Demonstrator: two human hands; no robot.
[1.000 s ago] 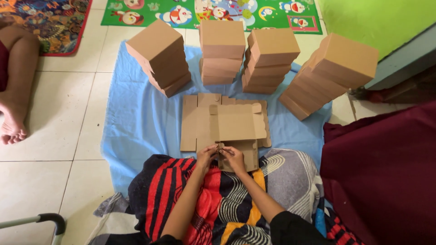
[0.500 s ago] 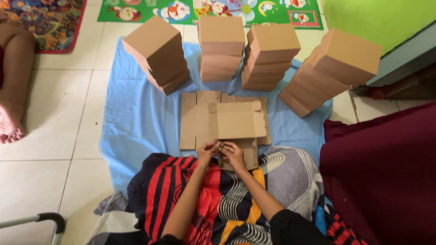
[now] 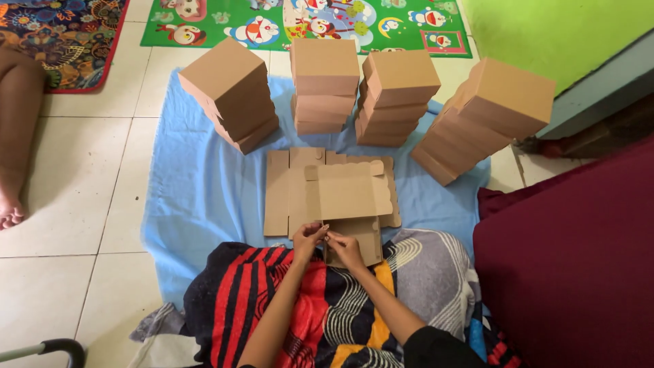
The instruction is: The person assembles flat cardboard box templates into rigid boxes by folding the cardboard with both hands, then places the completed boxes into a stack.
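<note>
You are looking down at your own lap, where your left hand (image 3: 308, 240) and your right hand (image 3: 344, 249) are meeting at the near edge of a flat cardboard box blank (image 3: 332, 197). Both hands are pinching closed on a small flap of that blank, fingertips nearly touching each other, though the flap itself is too small to make out clearly. The blank is lying unfolded on a light blue cloth (image 3: 197, 197) spread over the white tiled floor (image 3: 61, 204), with its near end resting against your knees, which are draped in a striped red, black and grey fabric (image 3: 327, 307). Beyond the blank, four stacks of finished brown boxes are standing on the cloth: a leaning stack at far left (image 3: 230, 94), an upright stack (image 3: 325, 85) beside it, a third stack (image 3: 397, 95) just right of that, and a tilted stack at far right (image 3: 487, 119) overhanging the cloth's edge. A green cartoon play mat (image 3: 306, 20) is lying past the stacks, and a patterned rug (image 3: 61, 34) is lying at the top left. Another person's bare leg (image 3: 17, 129) is resting on the tiles at the left edge, well apart from your hands. A dark red fabric (image 3: 572, 266) is filling the right side.
</note>
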